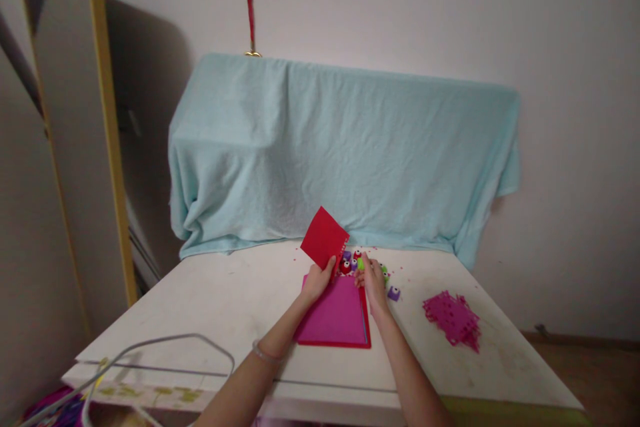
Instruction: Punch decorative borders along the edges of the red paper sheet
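Left hand grips a red sheet, raised beyond the pink sheet on the desk. Right hand, fingers curled, is beside small coloured pieces; whether it holds one cannot be told.

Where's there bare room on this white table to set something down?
The widest bare patch on the white table lies between the left forearm, grey wire frame and blue cloth. A smaller one sits between the right forearm and the punched pink sheets. Around the hands it's crowded with the red sheet, magenta sheet and small eyed pieces.
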`<state>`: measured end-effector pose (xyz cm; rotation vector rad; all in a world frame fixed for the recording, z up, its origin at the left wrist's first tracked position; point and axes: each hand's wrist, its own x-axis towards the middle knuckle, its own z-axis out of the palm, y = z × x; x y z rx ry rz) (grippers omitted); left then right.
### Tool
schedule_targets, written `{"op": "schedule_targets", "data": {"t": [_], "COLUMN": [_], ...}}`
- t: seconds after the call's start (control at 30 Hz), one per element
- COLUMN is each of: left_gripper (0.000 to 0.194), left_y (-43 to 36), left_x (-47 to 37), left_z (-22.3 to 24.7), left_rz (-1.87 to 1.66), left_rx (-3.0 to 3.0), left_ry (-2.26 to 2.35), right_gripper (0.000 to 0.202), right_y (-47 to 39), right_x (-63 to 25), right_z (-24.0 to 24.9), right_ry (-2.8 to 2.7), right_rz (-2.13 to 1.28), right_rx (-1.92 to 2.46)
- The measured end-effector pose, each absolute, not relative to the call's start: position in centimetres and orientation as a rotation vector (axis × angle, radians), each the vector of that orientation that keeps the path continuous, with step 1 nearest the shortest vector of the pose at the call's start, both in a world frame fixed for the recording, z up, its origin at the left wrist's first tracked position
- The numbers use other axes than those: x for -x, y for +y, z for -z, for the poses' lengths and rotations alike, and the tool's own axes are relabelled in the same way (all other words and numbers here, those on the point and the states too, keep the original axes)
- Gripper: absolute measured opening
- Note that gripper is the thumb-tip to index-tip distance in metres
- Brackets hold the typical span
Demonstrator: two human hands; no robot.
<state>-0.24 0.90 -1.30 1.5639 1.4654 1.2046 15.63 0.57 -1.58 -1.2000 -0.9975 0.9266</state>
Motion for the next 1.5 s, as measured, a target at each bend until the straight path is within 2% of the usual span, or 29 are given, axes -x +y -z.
{"op": "schedule_targets", "data": {"t": [0.43,1.5], "left_gripper": [0.05,0.053], "left_y": [1.1,1.6], "left_x": [0.4,0.4], "left_z": [1.5,2.5], "left_rz": [-1.211,-1.232], "left_rx": [-1.601,-1.634], "left_ry": [1.4,1.393], "right_gripper": [0.055,0.052], "right_y": [0.5,-0.4], "right_x": [-15.0,-14.5], "right_z": [1.2,0.1], "right_ry": [-1.058,-1.125], "right_rz": [-0.988,-0.963], "right_rx": [1.213,1.199]}}
